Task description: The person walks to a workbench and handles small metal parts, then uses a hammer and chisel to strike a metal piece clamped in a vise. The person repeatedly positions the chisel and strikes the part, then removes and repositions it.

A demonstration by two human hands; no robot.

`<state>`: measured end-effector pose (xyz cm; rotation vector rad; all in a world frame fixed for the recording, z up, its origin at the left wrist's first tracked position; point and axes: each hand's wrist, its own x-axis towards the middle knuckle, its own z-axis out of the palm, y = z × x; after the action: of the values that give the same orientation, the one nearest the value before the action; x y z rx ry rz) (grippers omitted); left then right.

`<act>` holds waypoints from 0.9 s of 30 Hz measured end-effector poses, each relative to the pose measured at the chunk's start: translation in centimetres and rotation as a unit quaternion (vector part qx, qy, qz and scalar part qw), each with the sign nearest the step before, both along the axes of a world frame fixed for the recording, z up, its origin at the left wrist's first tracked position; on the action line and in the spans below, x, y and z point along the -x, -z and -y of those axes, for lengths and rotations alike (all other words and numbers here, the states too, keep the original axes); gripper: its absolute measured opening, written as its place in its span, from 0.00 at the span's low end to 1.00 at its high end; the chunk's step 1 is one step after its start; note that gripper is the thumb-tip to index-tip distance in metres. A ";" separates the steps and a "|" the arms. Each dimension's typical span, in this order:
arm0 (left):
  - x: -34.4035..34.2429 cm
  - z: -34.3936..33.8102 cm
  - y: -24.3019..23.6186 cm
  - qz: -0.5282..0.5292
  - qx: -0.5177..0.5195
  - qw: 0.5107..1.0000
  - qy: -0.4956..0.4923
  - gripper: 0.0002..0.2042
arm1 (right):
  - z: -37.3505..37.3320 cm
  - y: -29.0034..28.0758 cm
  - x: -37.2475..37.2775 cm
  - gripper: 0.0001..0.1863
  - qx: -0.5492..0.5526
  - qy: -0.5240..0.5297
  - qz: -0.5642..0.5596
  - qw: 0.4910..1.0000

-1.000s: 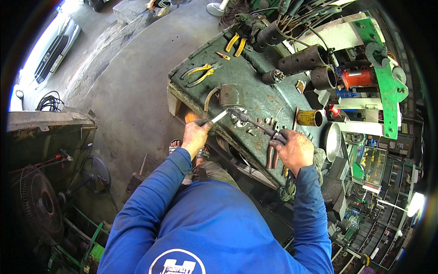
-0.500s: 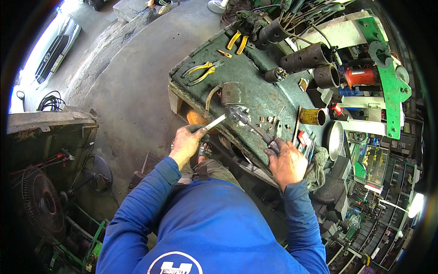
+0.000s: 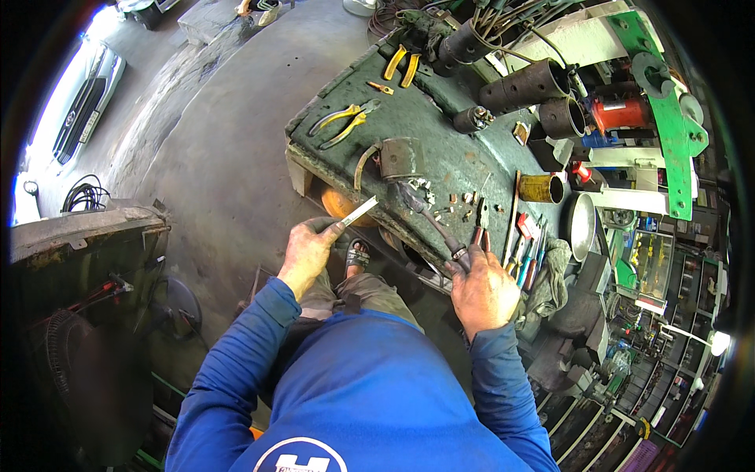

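My left hand [image 3: 305, 256] pinches a pale flat metal strip [image 3: 360, 210], angled up toward the edge of the green workbench [image 3: 464, 161]. My right hand [image 3: 484, 297] grips a dark long-shanked tool [image 3: 438, 222], its bulky head lying near a short metal cylinder [image 3: 401, 159] and a curved piece [image 3: 363, 169] on the bench. Several small metal bits [image 3: 464, 199] lie right of that head. Red-handled pliers [image 3: 479, 223], a red box [image 3: 527, 226] and several screwdrivers [image 3: 531, 259] lie beyond my right hand, beside a dirty rag [image 3: 554, 287]. Yellow-handled pliers [image 3: 342, 124] lie farther up.
Metal tubes [image 3: 519, 90] holding rods and tools, a yellow can [image 3: 541, 189] and a round pan [image 3: 581, 228] line the bench's right side. A battered metal body [image 3: 79, 244] is at left, a white car [image 3: 94, 98] beyond, shelving [image 3: 645, 377] at lower right.
Both hands have moved down and left, toward my body, with what they hold. The strip's tip is now farther from the tool's head. The pliers and screwdrivers near my right hand are more exposed.
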<state>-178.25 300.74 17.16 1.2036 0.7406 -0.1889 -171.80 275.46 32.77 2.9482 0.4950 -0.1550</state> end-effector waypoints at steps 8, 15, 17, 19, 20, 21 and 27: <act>-0.3 -1.1 -0.4 -0.014 -0.008 0.999 0.045 0.14 | -1.6 -0.2 0.4 0.23 0.004 0.067 -0.050 0.997; -1.0 -1.4 0.0 -0.001 0.000 0.998 0.062 0.14 | -2.5 -0.6 0.6 0.21 -0.018 0.051 -0.015 0.998; -1.2 -1.3 0.0 -0.002 0.001 0.998 0.063 0.14 | -2.6 -0.8 0.7 0.21 -0.015 0.044 -0.008 0.999; -1.3 -1.2 -0.2 0.002 0.011 0.998 0.058 0.14 | -2.8 -1.1 0.8 0.22 -0.019 0.013 0.023 0.999; -1.4 -1.1 -0.2 0.000 0.004 0.998 0.062 0.14 | -2.9 -1.2 0.8 0.22 0.001 0.008 0.020 1.000; -1.4 -1.1 -0.2 -0.001 0.007 0.998 0.063 0.14 | -2.9 -1.3 0.8 0.22 0.010 -0.006 0.024 1.000; -1.2 -0.9 0.1 -0.009 -0.002 0.998 0.067 0.13 | -2.9 -1.3 0.7 0.23 0.035 -0.020 0.031 0.999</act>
<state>-177.09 301.68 17.06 1.2577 0.6760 -0.3096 -172.48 278.39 34.07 2.8635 0.5270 -0.0745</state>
